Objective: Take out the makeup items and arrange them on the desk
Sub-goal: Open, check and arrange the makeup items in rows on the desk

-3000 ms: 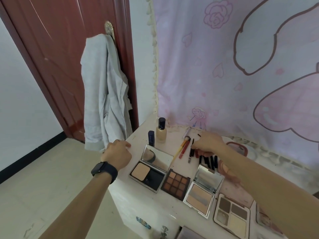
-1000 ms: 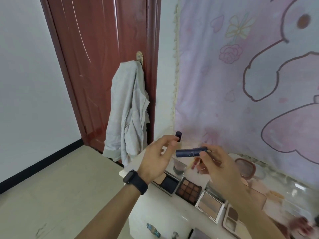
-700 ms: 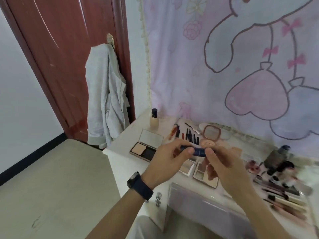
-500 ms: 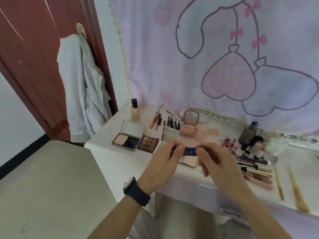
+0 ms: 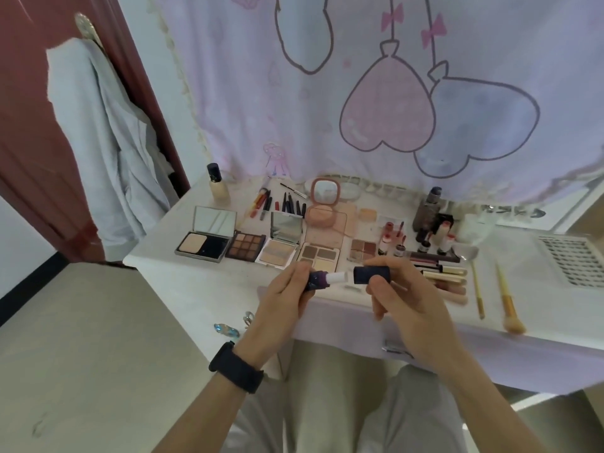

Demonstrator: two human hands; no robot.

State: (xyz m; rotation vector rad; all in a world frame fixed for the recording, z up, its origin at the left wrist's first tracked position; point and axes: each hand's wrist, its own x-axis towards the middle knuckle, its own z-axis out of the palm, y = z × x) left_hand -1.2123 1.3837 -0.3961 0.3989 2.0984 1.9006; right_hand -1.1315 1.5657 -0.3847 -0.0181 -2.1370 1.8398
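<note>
The cap (image 5: 372,275) has come off the dark tube (image 5: 322,279): right hand (image 5: 408,299) pinches the cap, left hand (image 5: 284,299) grips the tube, above the white counter (image 5: 202,282) at its near edge, palettes (image 5: 245,246) beyond, red door (image 5: 26,142) left.

A dark red wooden door (image 5: 29,158) is standing at the left. A pale grey jacket (image 5: 98,142) is hanging from its brass handle (image 5: 83,24) and drooping down the door's face. Just beside it, a lilac printed cloth with a cream scalloped edge (image 5: 248,93) is hanging over the wall, showing a pink heart-shaped balloon (image 5: 387,109) touching a blue one (image 5: 474,125). Below, a beige tiled floor (image 5: 81,354) is running up to a black skirting strip (image 5: 26,286) under a white wall (image 5: 19,237).
</note>
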